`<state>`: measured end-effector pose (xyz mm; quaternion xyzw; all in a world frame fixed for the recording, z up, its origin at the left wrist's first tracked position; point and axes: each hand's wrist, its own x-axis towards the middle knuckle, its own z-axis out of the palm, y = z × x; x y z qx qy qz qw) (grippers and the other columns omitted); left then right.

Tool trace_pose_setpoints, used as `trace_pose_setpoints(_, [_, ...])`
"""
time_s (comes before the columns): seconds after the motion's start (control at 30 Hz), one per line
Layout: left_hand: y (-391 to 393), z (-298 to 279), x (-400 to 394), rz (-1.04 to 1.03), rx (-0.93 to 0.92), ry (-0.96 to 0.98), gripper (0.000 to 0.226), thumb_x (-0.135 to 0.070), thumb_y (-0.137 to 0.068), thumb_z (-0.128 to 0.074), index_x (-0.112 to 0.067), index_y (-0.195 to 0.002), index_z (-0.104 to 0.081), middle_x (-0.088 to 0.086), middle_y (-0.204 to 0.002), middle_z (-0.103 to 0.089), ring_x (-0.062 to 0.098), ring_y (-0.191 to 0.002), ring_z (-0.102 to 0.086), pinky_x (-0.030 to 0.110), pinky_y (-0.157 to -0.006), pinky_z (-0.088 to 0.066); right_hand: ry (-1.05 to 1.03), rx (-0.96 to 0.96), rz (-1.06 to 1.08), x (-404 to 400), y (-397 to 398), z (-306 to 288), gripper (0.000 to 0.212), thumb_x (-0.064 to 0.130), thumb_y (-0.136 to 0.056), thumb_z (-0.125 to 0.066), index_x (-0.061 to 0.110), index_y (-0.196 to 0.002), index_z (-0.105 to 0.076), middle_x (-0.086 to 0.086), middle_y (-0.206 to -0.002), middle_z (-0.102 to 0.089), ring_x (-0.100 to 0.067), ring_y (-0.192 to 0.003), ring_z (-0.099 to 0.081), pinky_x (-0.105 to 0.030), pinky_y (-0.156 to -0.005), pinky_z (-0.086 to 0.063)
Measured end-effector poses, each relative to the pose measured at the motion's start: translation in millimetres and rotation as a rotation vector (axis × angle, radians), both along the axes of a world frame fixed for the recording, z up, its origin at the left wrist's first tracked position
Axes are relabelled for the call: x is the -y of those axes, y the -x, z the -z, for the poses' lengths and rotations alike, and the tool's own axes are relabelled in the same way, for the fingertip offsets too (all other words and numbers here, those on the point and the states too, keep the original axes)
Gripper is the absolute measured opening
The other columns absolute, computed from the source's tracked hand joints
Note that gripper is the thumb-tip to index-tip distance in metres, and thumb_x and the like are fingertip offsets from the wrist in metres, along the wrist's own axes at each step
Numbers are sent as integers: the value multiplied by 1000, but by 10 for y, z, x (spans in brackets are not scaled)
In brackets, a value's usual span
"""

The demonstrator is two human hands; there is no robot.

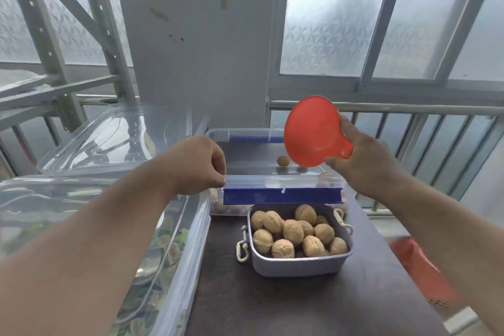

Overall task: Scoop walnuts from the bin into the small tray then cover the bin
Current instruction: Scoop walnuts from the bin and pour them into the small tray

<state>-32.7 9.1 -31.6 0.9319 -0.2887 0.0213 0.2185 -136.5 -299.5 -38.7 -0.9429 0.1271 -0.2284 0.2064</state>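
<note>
Right hand point(362, 163) curled round the short handle of the red scoop point(313, 131), raised empty above the clear bin point(272, 169). Left hand point(196, 165) pinching the bin's near left rim corner beside the blue latch point(282, 195). One walnut point(283, 160) in the bin; small tray point(297, 267) heaped with walnuts on the dark worktop point(300, 305), just in front.

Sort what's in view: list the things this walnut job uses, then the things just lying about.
Job: bin, its lid, red scoop, small tray, walnuts, left hand, right hand.

Lying about: big clear box, loose clear lid, railing.
</note>
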Motion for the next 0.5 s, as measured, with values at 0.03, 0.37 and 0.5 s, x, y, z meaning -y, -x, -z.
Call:
trace_pose_setpoints(0.03, [-4, 1, 0, -5, 3, 0, 5, -20, -80, -83, -23, -76, -83, -7, -74, -77, 13, -74, -73, 23, -64, -54, 45, -24, 8, 48, -116, -7, 98, 36, -94, -76, 38, -168, -12, -12, -135, -65, -33, -107, -61, -46, -95, -52])
trace_pose_setpoints(0.37, [-68, 8, -8, 9, -43, 26, 2, -20, -75, -81, -22, -74, -82, -4, -87, -83, 11, -94, -79, 36, -83, -66, 485, -182, -61, -31, -793, -61, 95, 42, -102, -61, 70, -151, 15, -12, -114, -64, -35, -95, -67, -40, -72, -52])
trace_pose_setpoints(0.5, [-73, 12, -17, 19, -44, 26, 5, -18, -77, -83, -21, -73, -81, -4, -89, -84, 11, -100, -79, 38, -89, -65, 586, -210, -179, -221, -969, 63, 95, 45, -95, -69, 63, -159, -2, -4, -133, -69, -34, -108, -70, -43, -82, -58])
